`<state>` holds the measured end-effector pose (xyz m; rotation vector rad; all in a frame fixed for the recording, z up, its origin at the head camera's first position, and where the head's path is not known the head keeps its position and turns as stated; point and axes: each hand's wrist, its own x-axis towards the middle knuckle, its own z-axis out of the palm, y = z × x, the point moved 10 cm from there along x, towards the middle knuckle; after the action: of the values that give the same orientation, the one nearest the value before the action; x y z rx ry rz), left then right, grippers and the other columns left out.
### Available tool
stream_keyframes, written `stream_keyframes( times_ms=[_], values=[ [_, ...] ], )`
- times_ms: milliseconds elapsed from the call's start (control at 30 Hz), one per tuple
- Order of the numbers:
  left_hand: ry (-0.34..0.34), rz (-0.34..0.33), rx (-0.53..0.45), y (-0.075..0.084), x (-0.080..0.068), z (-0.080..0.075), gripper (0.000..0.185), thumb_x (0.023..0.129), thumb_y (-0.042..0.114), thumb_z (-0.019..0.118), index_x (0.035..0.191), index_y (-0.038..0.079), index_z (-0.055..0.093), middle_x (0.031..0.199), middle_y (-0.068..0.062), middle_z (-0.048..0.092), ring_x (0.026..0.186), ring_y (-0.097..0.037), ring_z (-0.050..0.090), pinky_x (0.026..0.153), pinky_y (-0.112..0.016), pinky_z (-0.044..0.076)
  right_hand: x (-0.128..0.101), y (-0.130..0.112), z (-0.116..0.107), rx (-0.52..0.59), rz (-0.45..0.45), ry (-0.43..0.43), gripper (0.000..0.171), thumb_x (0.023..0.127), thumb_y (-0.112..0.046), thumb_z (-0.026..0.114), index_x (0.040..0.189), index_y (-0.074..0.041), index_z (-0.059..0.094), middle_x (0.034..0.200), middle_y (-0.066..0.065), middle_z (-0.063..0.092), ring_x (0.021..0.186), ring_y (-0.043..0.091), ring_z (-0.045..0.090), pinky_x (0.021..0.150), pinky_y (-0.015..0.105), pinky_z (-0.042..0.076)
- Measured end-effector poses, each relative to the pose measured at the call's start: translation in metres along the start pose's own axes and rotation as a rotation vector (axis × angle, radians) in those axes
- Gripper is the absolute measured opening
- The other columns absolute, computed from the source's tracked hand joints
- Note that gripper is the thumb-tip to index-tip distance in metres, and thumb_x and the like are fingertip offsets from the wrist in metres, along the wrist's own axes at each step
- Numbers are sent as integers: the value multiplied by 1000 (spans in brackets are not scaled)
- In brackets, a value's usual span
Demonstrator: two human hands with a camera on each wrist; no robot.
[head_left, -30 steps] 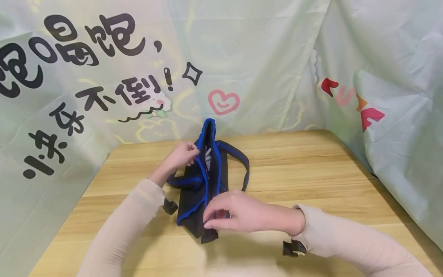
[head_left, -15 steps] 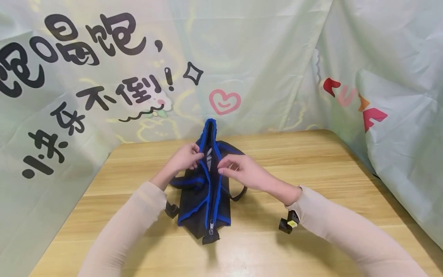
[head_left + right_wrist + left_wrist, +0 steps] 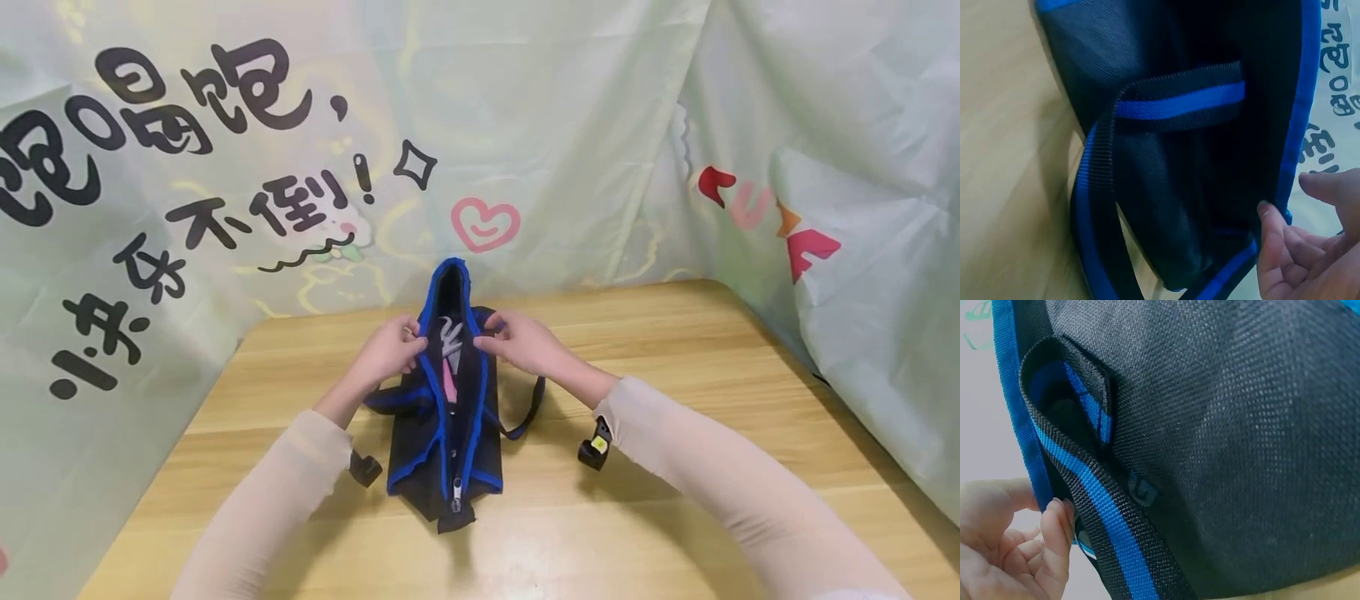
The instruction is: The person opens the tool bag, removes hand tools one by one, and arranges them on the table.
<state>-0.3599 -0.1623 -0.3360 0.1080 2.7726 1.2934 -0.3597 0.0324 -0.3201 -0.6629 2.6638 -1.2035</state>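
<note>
A black fabric tote bag (image 3: 480, 442) with blue edging stands on the table, its long mouth parted toward the back. Grey pieces (image 3: 450, 336) and a pink piece (image 3: 449, 382) show inside; their kind is unclear. My left hand (image 3: 388, 348) pinches the left rim (image 3: 1019, 419) between thumb and fingers, beside a blue-striped strap (image 3: 1094, 481). On the opposite side, my right hand (image 3: 522, 343) holds the right rim (image 3: 1300, 106), fingers against the outer face and thumb over the edge. A zipper pull (image 3: 457, 493) lies at the bag's near end.
The wooden table (image 3: 675, 358) extends around the bag. A printed cloth backdrop (image 3: 570, 150) hangs behind and along both sides. The right carrying strap (image 3: 534, 412) loops out onto the table. Small black camera mounts (image 3: 592, 450) hang below the wrists.
My right hand has moved from the bag's near end up to its right rim and taken hold. The mouth has spread wider, exposing the pink piece. The left hand stays on its rim.
</note>
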Motion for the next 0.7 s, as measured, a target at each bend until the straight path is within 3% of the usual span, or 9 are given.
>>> stream_keyframes(
  times_ms=[167, 333, 500, 700],
  values=[
    [18, -17, 5, -4, -2, -10, 18, 96, 13, 60, 108, 2, 53, 82, -13, 63, 59, -27, 60, 62, -48, 58, 10, 1, 5, 39, 4, -26, 43, 93, -26, 67, 125, 1, 55, 81, 8, 69, 75, 27, 67, 66, 33, 52],
    [37, 1, 5, -9, -4, -22, 20, 95, 12, 59, 109, 0, 53, 89, -16, 67, 67, -36, 64, 61, -41, 57, 11, 8, 3, 41, 20, -41, 33, 93, -16, 65, 119, 0, 55, 78, 9, 68, 77, 33, 67, 64, 32, 52],
    [82, 11, -19, -17, -8, -42, 21, 94, 10, 58, 110, -2, 51, 91, -18, 68, 62, -29, 63, 56, -33, 55, 7, 12, -4, 46, 12, -35, 31, 91, -12, 62, 118, 1, 54, 78, 7, 68, 74, 29, 68, 63, 30, 51],
    [98, -4, -123, -37, -15, -54, 27, 94, 11, 58, 114, -5, 49, 81, -12, 66, 58, -20, 61, 58, -36, 56, -4, 25, -10, 50, 29, -34, 31, 91, -12, 62, 118, 1, 54, 75, 10, 66, 73, 32, 65, 59, 29, 46]
  ],
)
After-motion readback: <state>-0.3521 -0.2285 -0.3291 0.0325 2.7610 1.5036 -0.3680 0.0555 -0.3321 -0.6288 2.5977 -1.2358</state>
